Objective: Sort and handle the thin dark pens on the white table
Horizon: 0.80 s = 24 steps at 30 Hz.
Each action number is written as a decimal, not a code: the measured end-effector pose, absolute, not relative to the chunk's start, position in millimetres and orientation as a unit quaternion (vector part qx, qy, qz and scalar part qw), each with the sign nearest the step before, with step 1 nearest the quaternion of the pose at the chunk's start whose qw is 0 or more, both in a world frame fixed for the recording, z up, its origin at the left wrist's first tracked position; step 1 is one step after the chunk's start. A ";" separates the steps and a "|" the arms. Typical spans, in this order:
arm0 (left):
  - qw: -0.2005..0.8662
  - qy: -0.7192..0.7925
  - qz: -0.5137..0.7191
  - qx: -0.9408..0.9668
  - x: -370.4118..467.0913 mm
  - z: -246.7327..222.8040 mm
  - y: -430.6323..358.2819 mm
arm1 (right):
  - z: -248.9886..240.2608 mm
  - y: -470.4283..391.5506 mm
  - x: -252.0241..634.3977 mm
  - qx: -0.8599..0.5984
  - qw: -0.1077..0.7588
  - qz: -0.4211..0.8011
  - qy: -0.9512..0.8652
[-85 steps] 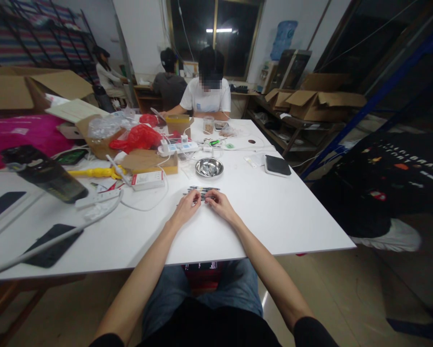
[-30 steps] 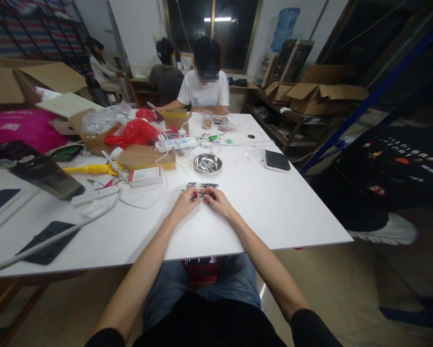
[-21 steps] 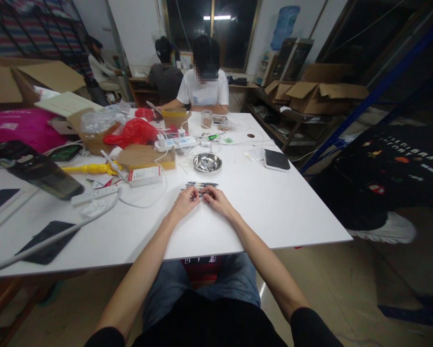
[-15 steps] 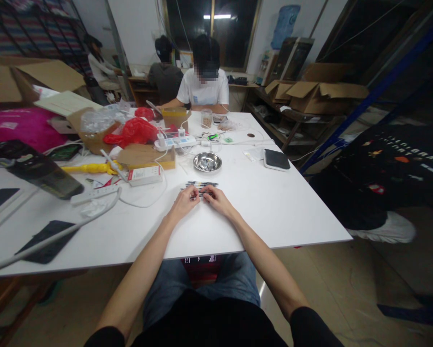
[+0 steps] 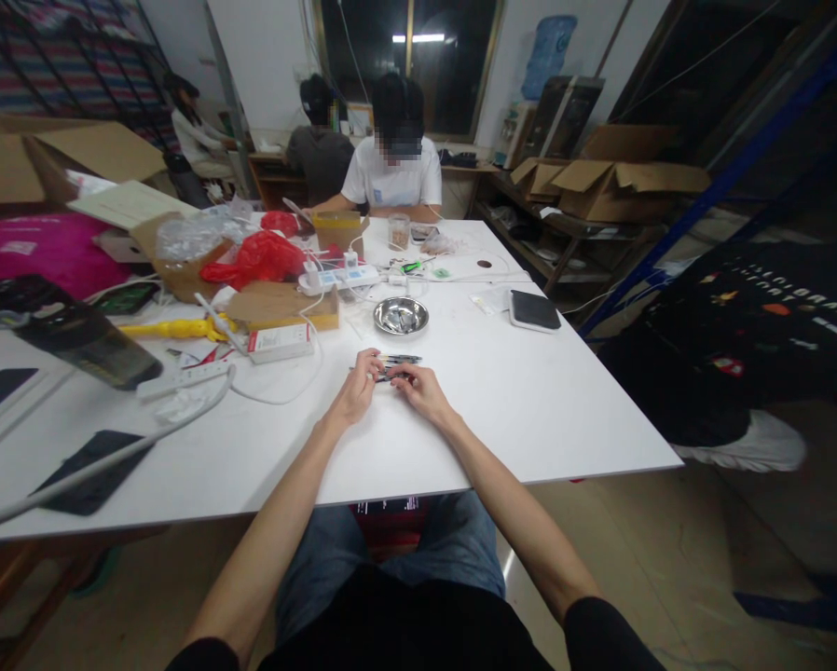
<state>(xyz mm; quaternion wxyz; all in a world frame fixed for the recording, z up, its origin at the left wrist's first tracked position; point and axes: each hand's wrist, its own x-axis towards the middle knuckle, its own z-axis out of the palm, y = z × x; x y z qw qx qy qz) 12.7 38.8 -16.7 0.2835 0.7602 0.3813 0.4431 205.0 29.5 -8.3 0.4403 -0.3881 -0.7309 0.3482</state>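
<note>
Several slim dark pens (image 5: 403,359) lie side by side across the white table, just beyond my fingers. My left hand (image 5: 358,391) is at the left ends of the pens. Its fingers are bent and closed, with the tips raised; what they hold, if anything, is too small to make out. From the right, my right hand (image 5: 424,391) curls its thumb and fingers round a thin dark pen low over the tabletop. Part of that pen is hidden by the fingers. Behind the pens stands a round metal bowl (image 5: 383,321) with small dark pieces in it.
A power strip (image 5: 341,278), a white-and-red box (image 5: 280,342) and a cardboard tray (image 5: 285,303) are to the left. Further left lies a dark bottle (image 5: 75,331). A black-topped square device (image 5: 534,309) sits at the right. Across the table (image 5: 565,401) sits a person in white (image 5: 397,182).
My left fingers have lifted and moved slightly left, up from the pens. My right hand stays almost in place. More of the pens' left part is covered by my left fingers.
</note>
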 end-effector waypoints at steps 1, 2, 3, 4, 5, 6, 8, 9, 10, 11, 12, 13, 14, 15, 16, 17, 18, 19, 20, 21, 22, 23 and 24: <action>0.283 0.379 0.443 0.761 12.6 -17.1 38.8 | -7.7 29.1 205.0 -0.394 0.440 0.344 -0.730; 0.281 0.378 0.439 0.765 12.8 -17.2 38.5 | -7.4 28.7 205.0 -0.402 0.436 0.342 -0.729; 0.278 0.378 0.433 0.769 13.4 -17.1 37.9 | -7.3 28.3 204.9 -0.410 0.428 0.340 -0.730; 0.275 0.378 0.424 0.776 14.3 -16.7 36.8 | -7.5 28.0 204.7 -0.416 0.419 0.337 -0.734; 0.272 0.378 0.412 0.783 15.8 -16.0 35.3 | -8.0 27.9 204.3 -0.421 0.409 0.330 -0.739; 0.270 0.378 0.400 0.790 17.6 -15.0 33.4 | -8.7 27.8 203.7 -0.426 0.400 0.319 -0.746; 0.271 0.376 0.385 0.798 22.3 -12.1 28.6 | -10.1 28.0 202.3 -0.442 0.390 0.290 -0.754; 0.270 0.374 0.381 0.801 24.7 -10.3 26.0 | -10.7 28.2 201.5 -0.455 0.389 0.277 -0.752; 0.267 0.371 0.379 0.804 26.7 -8.5 23.3 | -11.2 28.3 200.8 -0.470 0.387 0.268 -0.747; 0.262 0.369 0.380 0.807 28.1 -6.5 20.9 | -11.3 28.4 200.1 -0.485 0.384 0.265 -0.739; 0.254 0.367 0.379 0.811 28.5 -4.7 18.8 | -11.3 28.6 199.7 -0.497 0.385 0.266 -0.731; 0.242 0.369 0.375 0.815 27.9 -3.2 17.4 | -11.0 28.8 199.6 -0.504 0.391 0.269 -0.722; 0.226 0.375 0.370 0.820 26.2 -2.2 16.7 | -10.6 29.2 199.8 -0.505 0.404 0.273 -0.712; 0.205 0.384 0.360 0.825 23.6 -1.9 16.9 | -10.2 29.9 200.4 -0.500 0.424 0.278 -0.702; 0.174 0.400 0.351 0.828 20.4 -2.4 17.9 | -9.8 30.8 201.1 -0.491 0.446 0.288 -0.690; 0.140 0.415 0.334 0.835 17.0 -3.7 19.5 | -9.6 31.8 202.0 -0.478 0.467 0.305 -0.678; 0.111 0.426 0.315 0.841 13.8 -5.6 21.3 | -9.5 33.0 202.9 -0.463 0.484 0.330 -0.666; 0.095 0.437 0.300 0.842 11.1 -7.7 23.1 | -9.5 34.1 203.6 -0.448 0.493 0.359 -0.653; 0.088 0.448 0.292 0.840 9.2 -9.8 24.5 | -9.7 35.1 204.1 -0.437 0.496 0.389 -0.641; 0.087 0.456 0.287 0.838 8.2 -11.5 25.4 | -9.9 35.9 204.5 -0.431 0.496 0.416 -0.629; 0.089 0.461 0.286 0.835 8.1 -12.6 25.7 | -10.2 36.5 204.6 -0.429 0.494 0.438 -0.616; 0.095 0.463 0.290 0.832 8.8 -12.9 25.5 | -10.4 36.8 204.8 -0.430 0.493 0.455 -0.604; 0.102 0.460 0.295 0.831 9.9 -12.6 25.0 | -10.5 37.0 205.0 -0.432 0.494 0.467 -0.592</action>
